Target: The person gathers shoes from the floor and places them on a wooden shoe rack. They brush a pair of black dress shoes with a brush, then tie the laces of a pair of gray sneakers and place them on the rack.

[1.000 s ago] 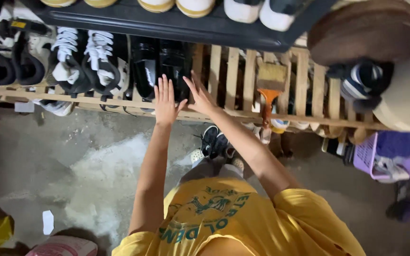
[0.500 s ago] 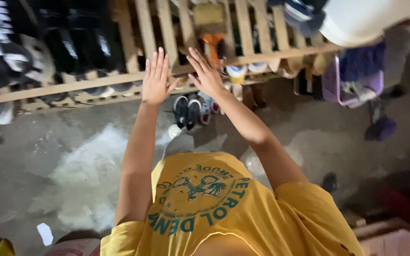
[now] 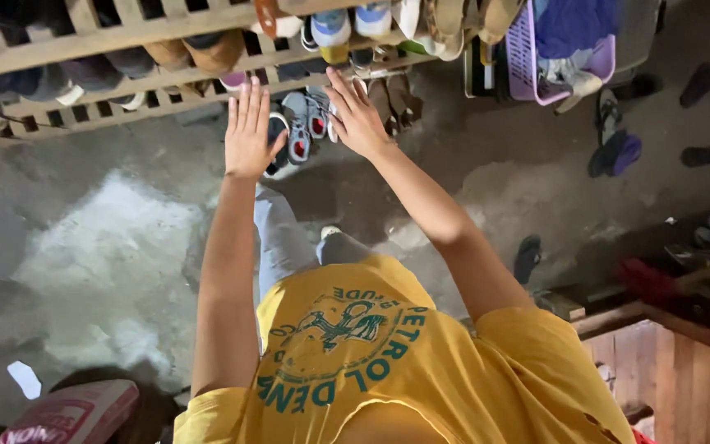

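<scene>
My left hand (image 3: 248,131) is stretched out flat with the fingers together and straight, holding nothing, just in front of the lower slat of a wooden shoe rack (image 3: 84,37). My right hand (image 3: 357,117) is likewise flat and empty, fingers spread, a little to the right. Below and between the two hands a pair of grey sneakers with red spots (image 3: 299,125) lies on the concrete floor. I wear a yellow shirt with a green print (image 3: 388,362).
Several shoes fill the rack's shelves. A purple plastic basket (image 3: 527,62) with cloth stands to the right of the rack. Loose sandals (image 3: 614,148) lie on the floor at right. A wooden cabinet (image 3: 667,362) is at lower right, a pink box (image 3: 67,415) at lower left.
The view has tilted down and to the right, so the rack has slid toward the top edge. Both hands stay raised, flat and empty.
</scene>
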